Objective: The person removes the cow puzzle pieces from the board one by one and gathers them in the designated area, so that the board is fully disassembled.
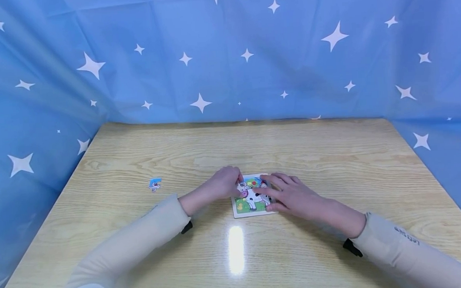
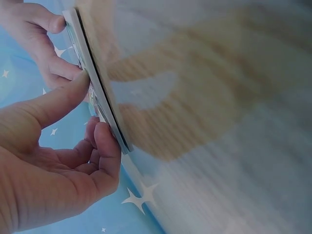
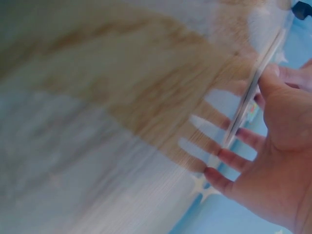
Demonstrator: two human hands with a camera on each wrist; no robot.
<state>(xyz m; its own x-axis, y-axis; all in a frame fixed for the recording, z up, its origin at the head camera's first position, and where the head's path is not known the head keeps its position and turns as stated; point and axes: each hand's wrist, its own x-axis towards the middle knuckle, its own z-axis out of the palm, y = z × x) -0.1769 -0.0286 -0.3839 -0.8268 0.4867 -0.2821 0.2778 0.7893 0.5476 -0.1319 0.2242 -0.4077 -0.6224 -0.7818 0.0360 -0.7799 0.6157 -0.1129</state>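
A small jigsaw puzzle (image 1: pixel 253 206) with a cow picture and a pale frame lies flat on the table. At its upper left my left hand (image 1: pixel 225 183) is bent over, thumb and curled fingers about a puzzle piece (image 1: pixel 241 187) showing the cow's face. The left wrist view has that hand (image 2: pixel 53 161) at the puzzle's edge, the piece itself hidden there. My right hand (image 1: pixel 292 195) rests on the puzzle's right side with spread fingers; in the right wrist view this hand (image 3: pixel 282 141) touches along the edge. One loose puzzle piece (image 1: pixel 155 184) lies to the left.
The wooden table (image 1: pixel 182 268) reflects a bright light near its front. A blue curtain (image 1: pixel 218 62) with white stars hangs behind the table and along its sides. Dark wrist-worn items (image 1: pixel 352 247) show under the sleeves.
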